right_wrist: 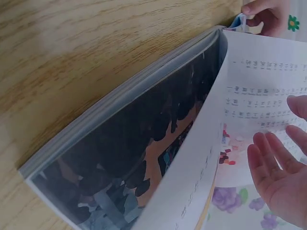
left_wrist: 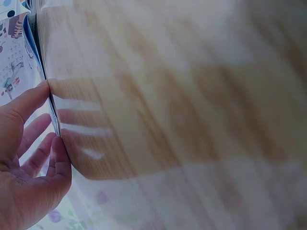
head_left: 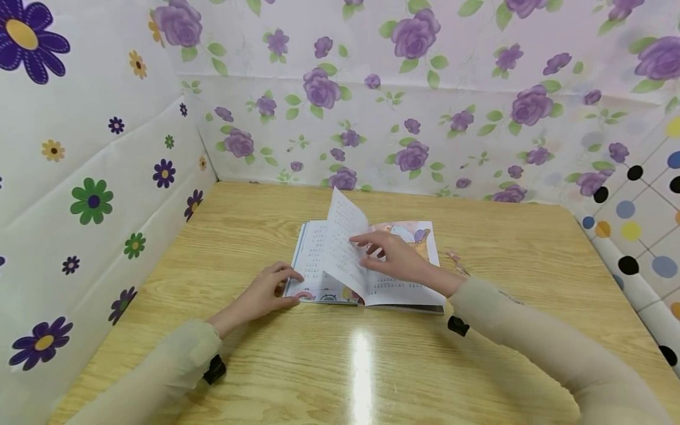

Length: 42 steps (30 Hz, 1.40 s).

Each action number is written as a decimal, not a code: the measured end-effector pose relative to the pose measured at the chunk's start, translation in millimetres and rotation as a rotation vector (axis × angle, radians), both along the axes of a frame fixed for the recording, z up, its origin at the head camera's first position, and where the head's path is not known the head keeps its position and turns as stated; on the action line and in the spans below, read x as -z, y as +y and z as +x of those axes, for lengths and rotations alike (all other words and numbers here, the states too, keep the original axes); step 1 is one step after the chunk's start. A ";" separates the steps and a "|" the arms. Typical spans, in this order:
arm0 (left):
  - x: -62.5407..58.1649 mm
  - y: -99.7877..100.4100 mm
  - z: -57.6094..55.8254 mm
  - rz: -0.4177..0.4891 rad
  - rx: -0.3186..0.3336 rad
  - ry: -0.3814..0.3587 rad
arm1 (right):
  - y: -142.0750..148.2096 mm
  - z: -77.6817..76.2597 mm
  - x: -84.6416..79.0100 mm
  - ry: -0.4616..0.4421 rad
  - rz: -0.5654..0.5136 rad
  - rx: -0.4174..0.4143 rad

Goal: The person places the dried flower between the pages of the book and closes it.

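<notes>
Fingers apart, our right hand [head_left: 392, 255] meets the raised page [head_left: 340, 251] — mid-turn, we judge
Our left hand [head_left: 265, 290] grips the open book [head_left: 312, 239] on the table [head_left: 255, 233] — next calls for easing that page flat

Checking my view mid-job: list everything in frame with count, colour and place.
table: one, light wood, centre
book: one, white pages, coloured pictures, open on the table
raised page: at least one, white, near the book's middle
pinkish detail: count unclear, right of the book
back covering: one, white with purple roses, behind the table
left covering: one, white with coloured flowers
right covering: one, white with coloured dots
wrist devices: two, black, one each side
sleeves: two, beige, one each side
left hand: one, bare, fingers at the book's left edge
right hand: one, bare, beside the raised page
</notes>
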State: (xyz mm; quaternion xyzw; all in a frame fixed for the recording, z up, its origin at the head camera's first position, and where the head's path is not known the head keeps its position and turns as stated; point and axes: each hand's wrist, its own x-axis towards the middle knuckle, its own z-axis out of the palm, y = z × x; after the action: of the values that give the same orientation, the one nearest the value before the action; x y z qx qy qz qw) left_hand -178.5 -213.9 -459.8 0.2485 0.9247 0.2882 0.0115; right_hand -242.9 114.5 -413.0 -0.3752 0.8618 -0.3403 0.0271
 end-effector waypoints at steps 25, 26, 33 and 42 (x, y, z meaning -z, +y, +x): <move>2.4 -8.2 -1.8 0.106 -0.051 -0.092 | -28.9 -15.2 7.2 -0.041 0.316 -0.033; 2.3 -8.3 -2.1 0.115 -0.054 -0.098 | -29.3 -15.7 7.3 -0.038 0.324 -0.037; -1.5 -8.8 -2.1 0.103 -0.022 -0.100 | -30.0 -19.3 10.5 -0.030 0.316 -0.085; -7.1 -8.1 -0.4 0.005 -0.005 -0.118 | -33.5 -20.6 9.9 -0.027 0.386 -0.100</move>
State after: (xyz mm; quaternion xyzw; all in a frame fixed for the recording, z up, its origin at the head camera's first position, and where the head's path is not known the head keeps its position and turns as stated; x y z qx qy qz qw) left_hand -179.0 -221.9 -452.7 0.2288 0.9222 0.3049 0.0647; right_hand -263.4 80.9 -422.9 -0.4010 0.8908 -0.1720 0.1267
